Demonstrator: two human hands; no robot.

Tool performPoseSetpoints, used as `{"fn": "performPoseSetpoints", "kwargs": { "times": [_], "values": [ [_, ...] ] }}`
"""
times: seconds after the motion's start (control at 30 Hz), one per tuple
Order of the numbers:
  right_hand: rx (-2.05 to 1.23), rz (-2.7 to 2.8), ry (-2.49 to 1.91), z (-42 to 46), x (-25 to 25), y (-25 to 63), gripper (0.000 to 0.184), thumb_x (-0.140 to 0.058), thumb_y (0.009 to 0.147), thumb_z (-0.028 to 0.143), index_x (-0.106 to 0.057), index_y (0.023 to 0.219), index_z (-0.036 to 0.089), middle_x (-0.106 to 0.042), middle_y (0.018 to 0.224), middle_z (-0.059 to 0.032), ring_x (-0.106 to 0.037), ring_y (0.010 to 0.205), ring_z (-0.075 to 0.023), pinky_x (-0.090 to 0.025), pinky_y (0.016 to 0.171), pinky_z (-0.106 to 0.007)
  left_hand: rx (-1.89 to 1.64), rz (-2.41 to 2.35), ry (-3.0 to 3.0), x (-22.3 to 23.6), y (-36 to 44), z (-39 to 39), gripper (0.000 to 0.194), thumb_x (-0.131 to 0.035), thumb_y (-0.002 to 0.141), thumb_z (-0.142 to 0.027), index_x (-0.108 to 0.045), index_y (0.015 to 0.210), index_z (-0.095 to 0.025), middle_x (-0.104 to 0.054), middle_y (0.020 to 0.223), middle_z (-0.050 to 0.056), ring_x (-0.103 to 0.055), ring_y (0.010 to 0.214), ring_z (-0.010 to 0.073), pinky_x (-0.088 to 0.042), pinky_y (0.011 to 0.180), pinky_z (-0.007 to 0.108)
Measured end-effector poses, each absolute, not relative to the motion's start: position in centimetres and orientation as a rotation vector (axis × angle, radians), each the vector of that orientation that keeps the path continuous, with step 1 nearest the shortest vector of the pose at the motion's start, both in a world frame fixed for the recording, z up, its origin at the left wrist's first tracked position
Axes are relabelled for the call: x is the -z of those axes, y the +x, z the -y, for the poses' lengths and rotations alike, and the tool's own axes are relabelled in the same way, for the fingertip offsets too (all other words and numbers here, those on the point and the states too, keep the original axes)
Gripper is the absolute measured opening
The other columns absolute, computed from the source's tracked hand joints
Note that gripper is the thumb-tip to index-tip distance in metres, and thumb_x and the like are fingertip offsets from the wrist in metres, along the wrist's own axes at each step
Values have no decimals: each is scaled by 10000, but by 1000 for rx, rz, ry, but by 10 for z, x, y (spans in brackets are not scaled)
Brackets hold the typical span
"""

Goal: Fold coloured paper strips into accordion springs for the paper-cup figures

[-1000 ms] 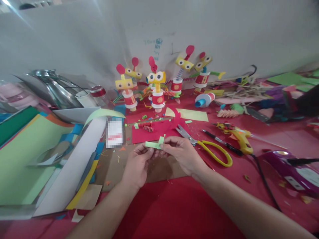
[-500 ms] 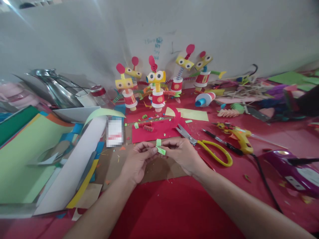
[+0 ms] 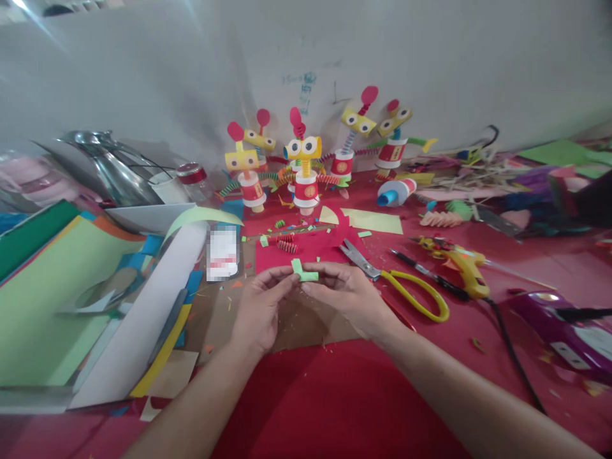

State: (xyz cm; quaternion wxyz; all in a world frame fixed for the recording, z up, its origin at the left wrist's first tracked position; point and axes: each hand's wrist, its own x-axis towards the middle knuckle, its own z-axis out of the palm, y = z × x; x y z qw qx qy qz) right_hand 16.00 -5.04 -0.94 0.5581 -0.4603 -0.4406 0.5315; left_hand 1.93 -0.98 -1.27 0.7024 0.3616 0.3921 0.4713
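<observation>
Between my two hands is a small light-green paper strip [image 3: 308, 276], bent into an L, with one short arm pointing up and the other to the right. My left hand [image 3: 262, 305] pinches its corner between thumb and fingers. At its right end, my right hand [image 3: 345, 294] has its fingers behind the paper and its thumb just below. Beneath both hands lies a brown cardboard sheet [image 3: 315, 325]. Just beyond them, red paper [image 3: 318, 248] carries small folded paper springs [image 3: 287, 245]. Scissors [image 3: 382, 274] with yellow handles lie partly open beside my right hand.
Several paper-cup figures [image 3: 306, 185] stand along the wall, and one cup [image 3: 396, 191] lies on its side. To the right are a pen [image 3: 425, 271], a yellow glue gun [image 3: 466, 264] and a purple power strip [image 3: 564, 331]. Coloured paper sheets [image 3: 48, 306] fill the left, near a metal jug [image 3: 109, 169].
The green strip has been folded over; its long arm pointed left, then down-right, and now a shorter arm points right. My hands stay in nearly the same place.
</observation>
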Motion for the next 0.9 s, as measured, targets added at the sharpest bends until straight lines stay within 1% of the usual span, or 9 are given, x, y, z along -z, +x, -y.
{"fn": "performPoseSetpoints", "kwargs": {
  "times": [0.13, 0.23, 0.4, 0.6, 0.7, 0.8, 0.9],
  "values": [
    [-1176, 1003, -1148, 49, 14, 159, 204, -684, 732, 327, -719, 891, 204, -695, 757, -15, -628, 700, -144, -525, 716, -321, -1028, -830, 877, 14, 20, 12, 202, -771, 628, -209, -702, 808, -149, -707, 776, 37, -638, 712, 130, -488, 759, 296],
    [-1127, 1027, -1183, 49, 13, 160, 180, -673, 738, 322, -728, 865, 206, -684, 715, -5, -619, 678, -139, -524, 687, -307, -1002, -803, 901, 13, 19, 14, 194, -763, 640, -203, -704, 819, -157, -708, 796, 35, -641, 729, 134, -487, 767, 298],
    [-1118, 1077, -1195, 50, 11, 161, 149, -672, 738, 296, -725, 850, 213, -703, 766, -13, -628, 705, -145, -520, 701, -308, -994, -827, 955, 10, 17, 13, 169, -768, 638, -194, -691, 786, -164, -681, 767, 2, -615, 701, 99, -471, 709, 237],
    [-1118, 1032, -1184, 51, 12, 159, 163, -690, 729, 335, -680, 799, 187, -667, 679, -6, -627, 630, -135, -530, 659, -299, -1035, -873, 961, 13, 18, 12, 171, -767, 634, -217, -675, 760, -146, -682, 727, 20, -629, 688, 127, -486, 727, 281],
    [-1123, 1035, -1189, 51, 13, 159, 171, -679, 741, 354, -686, 786, 189, -673, 701, -12, -632, 652, -139, -533, 679, -307, -1040, -893, 961, 14, 18, 12, 186, -771, 624, -223, -674, 760, -141, -686, 721, 28, -632, 678, 135, -493, 724, 295],
    [-1108, 1077, -1187, 51, 13, 160, 164, -669, 753, 358, -705, 794, 203, -685, 725, -18, -630, 686, -144, -527, 711, -317, -1041, -919, 940, 12, 18, 12, 188, -781, 606, -215, -677, 743, -139, -688, 697, 29, -633, 655, 132, -500, 695, 285],
    [-1161, 1039, -1138, 51, 10, 161, 145, -687, 735, 343, -712, 765, 203, -688, 716, -16, -623, 686, -137, -519, 722, -316, -1045, -938, 925, 9, 18, 13, 184, -788, 590, -201, -677, 722, -136, -682, 663, 22, -626, 615, 123, -505, 661, 275]
  ]
}}
